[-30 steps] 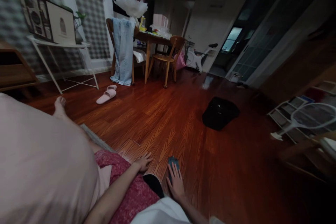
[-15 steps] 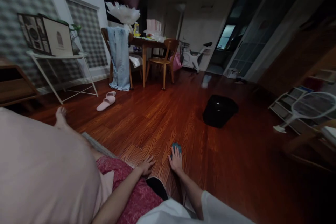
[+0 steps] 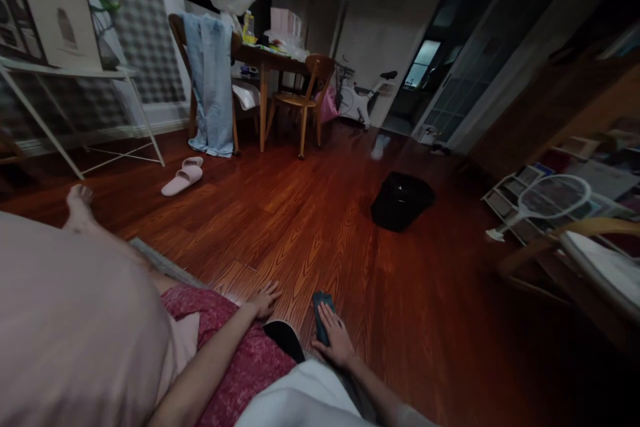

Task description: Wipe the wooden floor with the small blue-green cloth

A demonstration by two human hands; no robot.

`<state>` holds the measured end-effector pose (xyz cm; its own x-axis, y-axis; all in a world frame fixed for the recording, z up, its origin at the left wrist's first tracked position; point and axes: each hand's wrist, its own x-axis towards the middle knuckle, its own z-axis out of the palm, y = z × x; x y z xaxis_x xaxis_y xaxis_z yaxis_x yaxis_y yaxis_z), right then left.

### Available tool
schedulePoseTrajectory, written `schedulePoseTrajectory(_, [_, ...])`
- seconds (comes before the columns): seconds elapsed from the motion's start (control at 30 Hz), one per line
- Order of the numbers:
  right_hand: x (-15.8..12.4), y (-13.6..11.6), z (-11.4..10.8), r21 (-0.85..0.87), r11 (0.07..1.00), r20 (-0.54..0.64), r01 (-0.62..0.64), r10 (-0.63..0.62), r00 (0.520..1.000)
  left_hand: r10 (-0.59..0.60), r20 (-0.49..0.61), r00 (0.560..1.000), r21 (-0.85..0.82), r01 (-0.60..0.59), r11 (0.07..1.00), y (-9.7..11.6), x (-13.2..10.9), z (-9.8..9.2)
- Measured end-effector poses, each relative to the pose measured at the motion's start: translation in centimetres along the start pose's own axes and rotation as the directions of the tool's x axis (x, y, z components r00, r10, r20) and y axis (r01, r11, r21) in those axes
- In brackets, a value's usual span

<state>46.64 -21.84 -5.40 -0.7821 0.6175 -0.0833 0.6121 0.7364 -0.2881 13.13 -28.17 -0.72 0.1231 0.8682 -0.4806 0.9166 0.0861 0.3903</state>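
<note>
A dark teal cloth (image 3: 320, 300), folded long and narrow, lies on the wooden floor. My right hand (image 3: 336, 335) covers its near part, with the fingers laid over it and the thumb at its left side, pressing and holding it. To the left, my left hand (image 3: 265, 300) rests palm down on the boards, fingers spread, holding nothing. A dark rounded edge (image 3: 285, 337) shows between the two forearms; I cannot make out what it belongs to. Burgundy patterned fabric (image 3: 240, 367) lies under my left forearm.
A pink-clad body (image 3: 75, 307) and a bare foot (image 3: 80, 200) take up the left side. A black bin (image 3: 401, 201) stands ahead on the floor. Pink slippers (image 3: 183, 179), a wooden chair (image 3: 303, 100) and a white-framed racket (image 3: 555, 197) are farther out.
My right hand has drawn back toward me with the cloth, and more of the cloth shows past the fingers. My left hand stays flat on the floor. The camera view has shifted slightly.
</note>
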Motion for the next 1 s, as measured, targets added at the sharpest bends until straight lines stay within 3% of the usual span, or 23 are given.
schedulePoseTrajectory(0.17, [5.3,1.6,-1.9,-0.021,0.986,-0.139,-0.167,0.163,0.977,-0.003,-0.006,1.000,0.025,0.003,1.000,0.0,0.0,0.1])
schedulePoseTrajectory(0.27, [9.4,1.2,-2.3,0.022,0.949,-0.200,-0.315,0.313,0.928,0.003,-0.013,1.000,0.041,-0.002,0.999,0.0,0.0,-0.1])
schedulePoseTrajectory(0.37, [11.4,0.1,-1.6,0.081,0.902,-0.240,-0.424,0.431,0.870,-0.008,0.007,1.000,0.030,0.007,1.000,0.2,-0.1,-0.2])
schedulePoseTrajectory(0.43, [10.9,-0.6,-0.7,0.094,0.910,-0.251,-0.403,0.414,0.875,-0.014,0.013,1.000,0.013,0.014,1.000,0.3,-0.1,-0.3])
schedulePoseTrajectory(0.53, [7.6,-1.1,0.8,0.084,0.961,-0.222,-0.264,0.277,0.935,-0.011,0.005,1.000,-0.002,0.011,1.000,0.3,-0.1,-0.4])
schedulePoseTrajectory(0.67, [1.6,-1.2,1.6,0.139,0.979,-0.069,-0.151,0.161,0.984,-0.009,0.009,1.000,0.000,0.009,1.000,0.2,-0.2,-0.3])
schedulePoseTrajectory(0.77, [-0.7,-0.9,0.8,0.207,0.968,0.047,-0.141,0.134,0.990,-0.009,0.005,1.000,-0.009,0.009,1.000,0.0,-0.2,-0.1])
schedulePoseTrajectory(0.87, [0.2,-0.4,-0.2,0.247,0.956,0.057,-0.158,0.148,0.987,-0.009,-0.010,1.000,-0.003,0.009,1.000,-0.1,-0.3,-0.1])
schedulePoseTrajectory(1.0, [5.6,-0.2,-1.0,0.239,0.946,-0.066,-0.217,0.239,0.969,-0.015,0.012,1.000,0.009,0.015,1.000,0.1,-0.3,-0.2])
